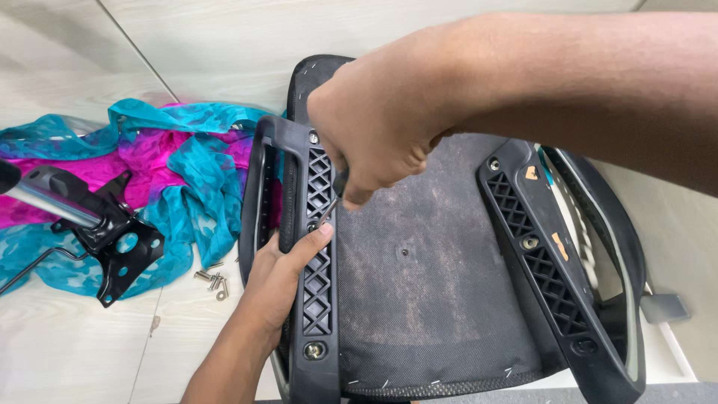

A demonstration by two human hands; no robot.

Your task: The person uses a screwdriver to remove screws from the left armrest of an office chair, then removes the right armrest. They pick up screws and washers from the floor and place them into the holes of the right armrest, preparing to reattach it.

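Cloth: a crumpled teal and magenta cloth point(172, 168) lies on the pale floor point(67, 352) at my far left.
Bracket: a black metal chair mechanism point(112, 236) with a shiny silver tube rests on that cloth, well apart from my hands.
Screws: a small heap of loose silver screws point(214, 282) sits on the floor between the cloth and the seat, just beside my left wrist.
Seat: the chair seat point(426, 292) lies upside down on the floor in front of me, its dark fabric underside dusty and worn grey in patches, staples along the near edge.
Left armrest: the black plastic left armrest point(318, 299) has a lattice of diamond holes along its flat bar and a bolt head near the close end.
Left hand: my left hand point(280, 273) is wrapped around the outer edge of that armrest, thumb pressed on the lattice bar.
Tool: a thin silver hex key point(329, 211) points down at the armrest bar just above my left thumb.
Right hand: my right hand point(374, 123) is clenched on the top of the hex key, directly above the armrest.
Right armrest: the matching right armrest point(553, 277) lies across the seat's other side, away from both hands.
Stickers: two small orange sticker scraps point(559, 245) cling to the right armrest, one near its far end, one by the middle bolt.
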